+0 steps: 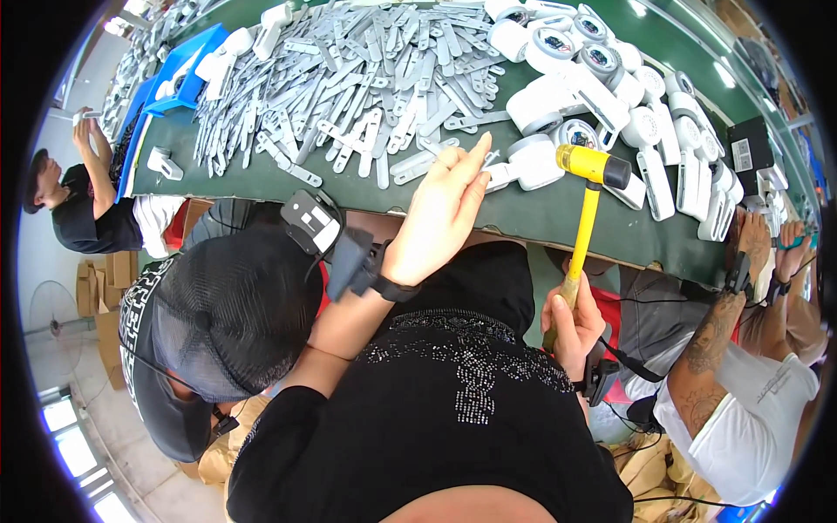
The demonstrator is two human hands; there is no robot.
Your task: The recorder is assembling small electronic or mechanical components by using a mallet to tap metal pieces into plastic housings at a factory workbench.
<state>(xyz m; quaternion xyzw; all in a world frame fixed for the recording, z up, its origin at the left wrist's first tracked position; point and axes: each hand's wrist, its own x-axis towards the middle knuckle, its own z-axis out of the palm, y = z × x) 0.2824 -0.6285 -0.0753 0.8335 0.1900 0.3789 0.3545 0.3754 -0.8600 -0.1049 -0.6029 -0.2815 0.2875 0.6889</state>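
My right hand (573,324) is wrapped round the handle of a yellow mallet (586,228), held upright with its black-faced head over the table edge. Over the front of the green table, my left hand (446,205) has its fingers stretched out, with no object visible in it. Its fingertips are close to the nearest grey flat handle pieces (414,167) and to a white round-headed housing (534,163). Whether they touch either one, I cannot tell. Behind the mallet head lie more white housings (558,96), some showing round openings with parts inside.
A large heap of grey handle pieces (349,70) covers the table's (196,179) middle. A blue bin (185,70) stands at the far left, and a black box (754,144) at the right. A capped person (231,305) sits close on my left; a person in white (741,392) works on my right.
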